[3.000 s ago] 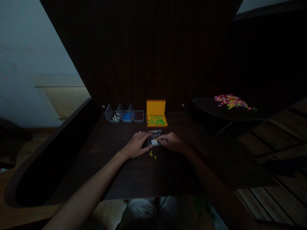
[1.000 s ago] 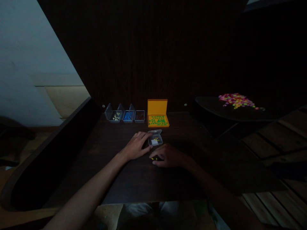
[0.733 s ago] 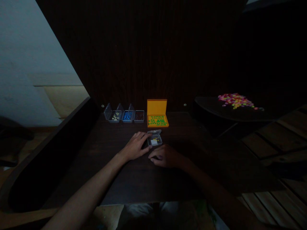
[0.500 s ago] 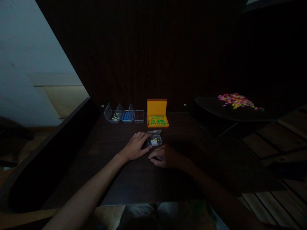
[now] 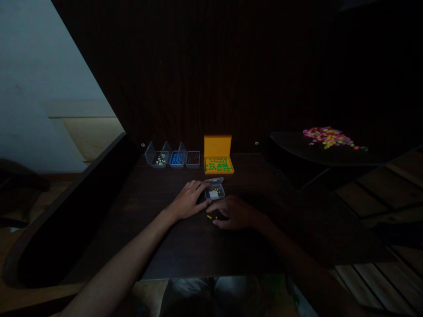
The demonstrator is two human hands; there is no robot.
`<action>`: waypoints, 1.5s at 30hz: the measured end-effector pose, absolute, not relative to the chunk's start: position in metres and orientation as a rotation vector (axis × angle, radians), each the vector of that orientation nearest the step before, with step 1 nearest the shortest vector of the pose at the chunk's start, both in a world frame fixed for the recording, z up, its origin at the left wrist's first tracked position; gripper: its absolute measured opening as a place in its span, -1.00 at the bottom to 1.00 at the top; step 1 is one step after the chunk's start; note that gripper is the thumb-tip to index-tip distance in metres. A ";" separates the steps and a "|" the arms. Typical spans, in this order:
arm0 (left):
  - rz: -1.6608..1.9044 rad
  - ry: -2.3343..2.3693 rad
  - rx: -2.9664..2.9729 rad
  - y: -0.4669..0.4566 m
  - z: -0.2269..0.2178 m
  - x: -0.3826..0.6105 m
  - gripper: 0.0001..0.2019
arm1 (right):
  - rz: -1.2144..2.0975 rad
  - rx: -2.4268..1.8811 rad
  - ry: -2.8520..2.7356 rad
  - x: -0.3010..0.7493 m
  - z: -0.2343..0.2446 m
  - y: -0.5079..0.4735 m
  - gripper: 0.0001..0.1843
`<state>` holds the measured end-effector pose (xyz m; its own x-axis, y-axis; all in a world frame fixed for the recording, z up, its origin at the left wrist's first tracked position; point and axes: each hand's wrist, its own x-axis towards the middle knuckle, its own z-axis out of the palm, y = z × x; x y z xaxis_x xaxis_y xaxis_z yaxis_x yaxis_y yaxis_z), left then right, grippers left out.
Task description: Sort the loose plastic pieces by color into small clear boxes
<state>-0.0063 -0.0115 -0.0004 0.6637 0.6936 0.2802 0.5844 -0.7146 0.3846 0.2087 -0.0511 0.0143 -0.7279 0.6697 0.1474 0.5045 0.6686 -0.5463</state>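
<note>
My left hand (image 5: 191, 200) grips the left side of a small clear plastic box (image 5: 220, 196), fingers at its far left corner and thumb by its near edge. The box's hinged lid stands raised at the back. Inside it lie several small yellow pieces (image 5: 216, 191) and a white patch like a label. My right hand (image 5: 235, 213) hovers low just in front of the box, thumb and forefinger apart. Between those fingertips, loose yellow pieces (image 5: 209, 216) lie on the dark table.
Behind the box stands an open yellow case (image 5: 218, 145) holding green pieces. To its left are three clear boxes with pale pieces (image 5: 161, 159), blue pieces (image 5: 177, 158) and dark red pieces (image 5: 193, 158). A colourful heap (image 5: 327, 136) lies on the right-hand shelf. A raised side panel (image 5: 72, 211) borders the left.
My right hand's thumb and forefinger have parted, and yellow pieces now show on the table between them. My left hand has stayed at the box.
</note>
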 end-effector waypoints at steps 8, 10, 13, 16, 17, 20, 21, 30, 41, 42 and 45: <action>0.578 1.036 2.616 -0.012 0.001 -0.006 -0.55 | 0.737 -0.912 -2.601 0.206 0.007 -0.051 -0.72; 0.573 1.038 2.617 -0.012 0.001 -0.006 -0.55 | 0.745 -0.915 -2.601 0.206 0.007 -0.051 -0.73; 0.562 1.045 2.617 -0.012 0.000 -0.005 -0.54 | 0.764 -0.925 -2.607 0.209 0.008 -0.050 -0.66; 0.562 1.042 2.623 -0.012 0.000 -0.005 -0.54 | 0.779 -0.927 -2.614 0.211 0.008 -0.050 -0.60; 0.568 1.041 2.626 -0.012 0.000 -0.005 -0.54 | 0.779 -0.929 -2.612 0.211 0.008 -0.050 -0.61; 0.587 1.037 2.627 -0.011 0.000 -0.006 -0.53 | 0.766 -0.931 -2.606 0.211 0.008 -0.050 -0.65; 0.588 1.036 2.627 -0.011 0.000 -0.006 -0.53 | 0.759 -0.929 -2.607 0.211 0.007 -0.050 -0.67; 0.574 1.034 2.621 -0.012 0.002 -0.005 -0.54 | 0.667 -0.946 -2.609 0.213 0.009 -0.051 -0.78; 0.560 1.044 2.634 -0.012 0.001 -0.005 -0.56 | 0.545 -1.059 -2.521 0.216 0.009 -0.049 -0.79; 0.558 1.045 2.632 -0.012 0.001 -0.005 -0.56 | 0.517 -1.083 -2.513 0.214 0.009 -0.050 -0.79; 0.562 1.046 2.621 -0.013 0.002 -0.005 -0.55 | 0.449 -1.132 -2.514 0.210 0.010 -0.051 -0.79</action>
<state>-0.0051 -0.0128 0.0020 0.6655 0.7016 0.2548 0.5994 -0.7057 0.3776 0.2097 -0.0511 0.0096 -0.6212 0.7625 0.1807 0.6530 0.6311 -0.4187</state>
